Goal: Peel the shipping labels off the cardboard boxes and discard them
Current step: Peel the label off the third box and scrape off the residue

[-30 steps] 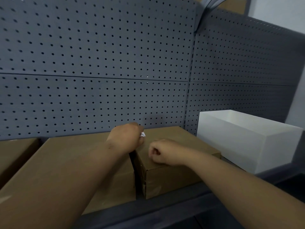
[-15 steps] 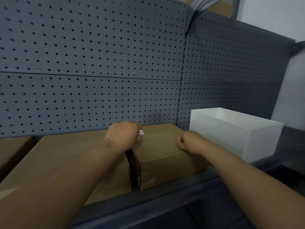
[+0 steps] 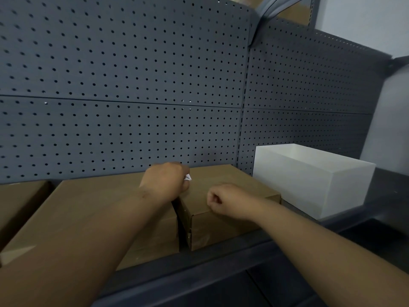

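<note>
Two brown cardboard boxes stand side by side on a dark shelf: a wide one on the left and a smaller one on the right. My left hand is fisted over the gap between them, closed on a crumpled white scrap of label that pokes out past its fingers. My right hand rests as a closed fist on the smaller box's top near its front edge, with nothing visible in it. No label shows on either box top.
An open white bin stands right of the smaller box. A third cardboard box sits at the far left. A grey pegboard wall rises right behind the boxes. The shelf's front lip runs below.
My right hand has come back left along the smaller box's top, after having moved right toward the bin. My left hand has kept its fist on the label scrap.
</note>
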`<state>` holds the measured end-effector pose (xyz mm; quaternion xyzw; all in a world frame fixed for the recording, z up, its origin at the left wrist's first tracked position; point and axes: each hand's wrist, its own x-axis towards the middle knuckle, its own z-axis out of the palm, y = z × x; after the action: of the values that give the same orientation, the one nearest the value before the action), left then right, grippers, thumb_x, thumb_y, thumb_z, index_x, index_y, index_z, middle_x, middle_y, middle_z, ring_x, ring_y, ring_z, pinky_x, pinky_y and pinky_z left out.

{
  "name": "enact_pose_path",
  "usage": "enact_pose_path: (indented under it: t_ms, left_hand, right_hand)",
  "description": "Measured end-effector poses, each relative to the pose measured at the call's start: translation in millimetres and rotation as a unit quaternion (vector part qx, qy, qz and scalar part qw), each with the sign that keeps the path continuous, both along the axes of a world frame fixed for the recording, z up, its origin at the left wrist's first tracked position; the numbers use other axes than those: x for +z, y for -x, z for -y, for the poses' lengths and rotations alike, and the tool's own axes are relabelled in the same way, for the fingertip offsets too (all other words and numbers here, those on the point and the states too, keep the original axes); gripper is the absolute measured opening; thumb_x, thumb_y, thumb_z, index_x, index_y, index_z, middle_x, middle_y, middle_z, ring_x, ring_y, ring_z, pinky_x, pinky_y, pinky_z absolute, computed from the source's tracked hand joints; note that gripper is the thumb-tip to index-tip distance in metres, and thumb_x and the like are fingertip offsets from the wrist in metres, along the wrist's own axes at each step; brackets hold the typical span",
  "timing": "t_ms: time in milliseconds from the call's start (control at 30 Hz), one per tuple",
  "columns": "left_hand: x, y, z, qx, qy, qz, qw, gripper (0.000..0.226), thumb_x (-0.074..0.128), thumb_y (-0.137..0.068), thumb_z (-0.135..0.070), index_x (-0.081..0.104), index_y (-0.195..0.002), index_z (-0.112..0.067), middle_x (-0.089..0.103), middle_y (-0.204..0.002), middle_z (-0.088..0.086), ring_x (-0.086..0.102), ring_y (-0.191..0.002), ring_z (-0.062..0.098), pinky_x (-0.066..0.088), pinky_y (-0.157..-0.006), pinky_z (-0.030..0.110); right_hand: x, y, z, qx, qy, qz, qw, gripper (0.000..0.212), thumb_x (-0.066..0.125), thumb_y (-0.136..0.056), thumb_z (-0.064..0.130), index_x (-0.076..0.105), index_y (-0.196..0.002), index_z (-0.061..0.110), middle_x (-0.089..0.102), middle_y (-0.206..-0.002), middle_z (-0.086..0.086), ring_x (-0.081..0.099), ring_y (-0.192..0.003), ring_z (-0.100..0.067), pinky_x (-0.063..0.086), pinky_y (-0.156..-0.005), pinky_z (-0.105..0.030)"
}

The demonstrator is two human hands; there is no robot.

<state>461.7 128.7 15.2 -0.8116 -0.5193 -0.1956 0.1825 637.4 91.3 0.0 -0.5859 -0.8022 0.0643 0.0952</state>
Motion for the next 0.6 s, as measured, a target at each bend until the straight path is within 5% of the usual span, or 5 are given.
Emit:
enact_pose_path:
  t_ms: [167, 333, 500, 600]
  left_hand:
    - [-1.5, 2.3, -0.7, 0.005, -0.005, -0.007, 1.000, 0.016, 0.046, -0.088, -0.024, 0.061, -0.091, -0.018, 0.063, -0.095, 0.000, 0.062, -0.079, 0.021, 0.044, -0.065, 0.029]
    - [-2.0, 0.7, -8.2, 0.003, 0.011, 0.001, 1.000, 0.019, 0.046, -0.088, -0.023, 0.063, -0.093, -0.018, 0.064, -0.101, 0.000, 0.063, -0.086, 0.022, 0.045, -0.068, 0.030]
    - [-3.8, -1.2, -14.4, -0.012, 0.020, -0.004, 1.000, 0.019, 0.046, -0.089, -0.022, 0.063, -0.095, -0.017, 0.063, -0.104, 0.000, 0.062, -0.089, 0.021, 0.044, -0.066, 0.029]
    - [-4.9, -0.5, -17.7, -0.008, 0.027, 0.000, 1.000, 0.019, 0.046, -0.089, -0.022, 0.063, -0.096, -0.017, 0.063, -0.104, 0.000, 0.062, -0.090, 0.021, 0.048, -0.071, 0.031]
  right_hand:
    - [12.5, -18.0, -17.3, -0.131, 0.009, 0.040, 0.991, 0.021, 0.042, -0.095, 0.007, 0.056, -0.080, 0.007, 0.049, -0.082, -0.009, 0.048, -0.082, -0.020, 0.042, -0.074, -0.031]
    - [2.0, 21.3, -5.2, 0.022, -0.007, 0.001, 1.000, 0.018, 0.050, -0.095, 0.017, 0.063, -0.103, 0.008, 0.058, -0.101, -0.007, 0.050, -0.089, -0.015, 0.044, -0.083, -0.028]
    - [15.5, -21.3, -34.2, -0.143, -0.002, 0.083, 0.986, 0.025, 0.042, -0.098, 0.015, 0.049, -0.073, 0.016, 0.050, -0.086, -0.005, 0.046, -0.087, -0.019, 0.045, -0.088, -0.033]
    - [6.8, -2.7, -32.1, -0.037, -0.006, 0.041, 0.998, 0.016, 0.045, -0.096, 0.014, 0.058, -0.086, 0.013, 0.050, -0.088, 0.001, 0.048, -0.083, -0.013, 0.042, -0.079, -0.027]
